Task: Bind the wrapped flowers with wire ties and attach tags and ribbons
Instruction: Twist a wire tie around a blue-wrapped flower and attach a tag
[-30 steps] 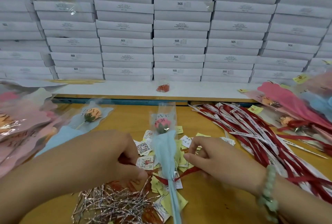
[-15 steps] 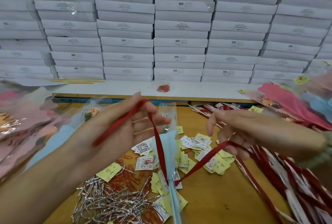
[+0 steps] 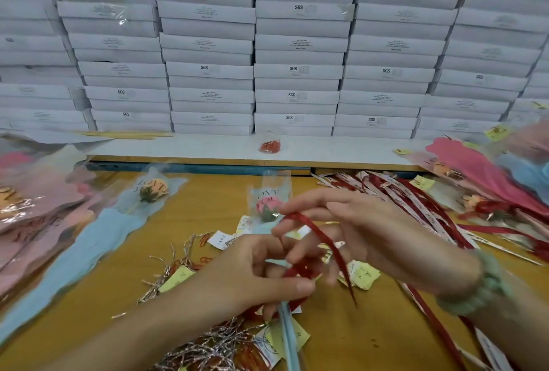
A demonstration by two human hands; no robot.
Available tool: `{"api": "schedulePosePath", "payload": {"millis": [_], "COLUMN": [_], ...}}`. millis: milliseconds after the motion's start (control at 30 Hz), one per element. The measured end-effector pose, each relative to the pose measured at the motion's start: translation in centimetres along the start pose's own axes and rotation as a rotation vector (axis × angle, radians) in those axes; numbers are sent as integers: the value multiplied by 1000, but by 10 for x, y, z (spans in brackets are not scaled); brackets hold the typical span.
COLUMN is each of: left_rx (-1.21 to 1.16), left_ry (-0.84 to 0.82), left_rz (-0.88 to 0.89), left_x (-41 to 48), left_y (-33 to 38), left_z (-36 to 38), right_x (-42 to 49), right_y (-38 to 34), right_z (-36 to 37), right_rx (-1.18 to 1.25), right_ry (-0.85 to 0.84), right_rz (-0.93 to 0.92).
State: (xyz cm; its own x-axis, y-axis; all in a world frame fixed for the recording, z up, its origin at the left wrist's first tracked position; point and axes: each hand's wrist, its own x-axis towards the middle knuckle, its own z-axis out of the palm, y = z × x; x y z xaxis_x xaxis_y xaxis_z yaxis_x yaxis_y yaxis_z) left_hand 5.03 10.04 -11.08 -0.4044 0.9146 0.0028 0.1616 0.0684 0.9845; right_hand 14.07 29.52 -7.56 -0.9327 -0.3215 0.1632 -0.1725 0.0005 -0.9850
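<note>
Head view, pile of pink wrapped flowers (image 3: pixel 32 207) at left, one blue-wrapped flower (image 3: pixel 89 240) beside it, left hand (image 3: pixel 252 275) pinching red ribbon (image 3: pixel 320 240) against the central wrapped flower (image 3: pixel 269 204) on the table (image 3: pixel 371 338), right hand (image 3: pixel 383 240) fingers looped in the ribbon, heap of ribbons (image 3: pixel 416 201) at right.

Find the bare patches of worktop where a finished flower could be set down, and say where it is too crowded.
Free: bare wood between the blue-wrapped flower and the flower being tied; the near strip between the tags and loose ribbons. Crowded: middle, with both hands, tags and wire ties; both side piles.
</note>
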Motion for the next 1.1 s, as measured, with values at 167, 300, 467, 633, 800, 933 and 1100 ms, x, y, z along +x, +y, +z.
{"api": "schedulePosePath", "payload": {"millis": [167,300,467,633,800,933,1100], "left_rx": [-40,-135,-218,-241,-241,-198,-145], "left_ry": [-4,10,60,190,277,359,365], "left_rz": [56,84,155,180,191,202,217], "left_x": [7,10,13,13,12,11,8], "left_y": [-13,-24,-36,-40,-37,-33,-26], "left_z": [-1,-7,-9,-6,-6,-7,-6], "right_x": [5,7,-1,0,3,3,5], "right_y": [18,30,37,44,44,42,52], "right_z": [3,-5,5,16,11,14,27], "right_rx": [-401,-470,-818,-757,-445,-226,-448], "right_ry": [304,536,628,376,364,280,364], "right_rz": [-119,-43,-89,-17,31,144,181]}}
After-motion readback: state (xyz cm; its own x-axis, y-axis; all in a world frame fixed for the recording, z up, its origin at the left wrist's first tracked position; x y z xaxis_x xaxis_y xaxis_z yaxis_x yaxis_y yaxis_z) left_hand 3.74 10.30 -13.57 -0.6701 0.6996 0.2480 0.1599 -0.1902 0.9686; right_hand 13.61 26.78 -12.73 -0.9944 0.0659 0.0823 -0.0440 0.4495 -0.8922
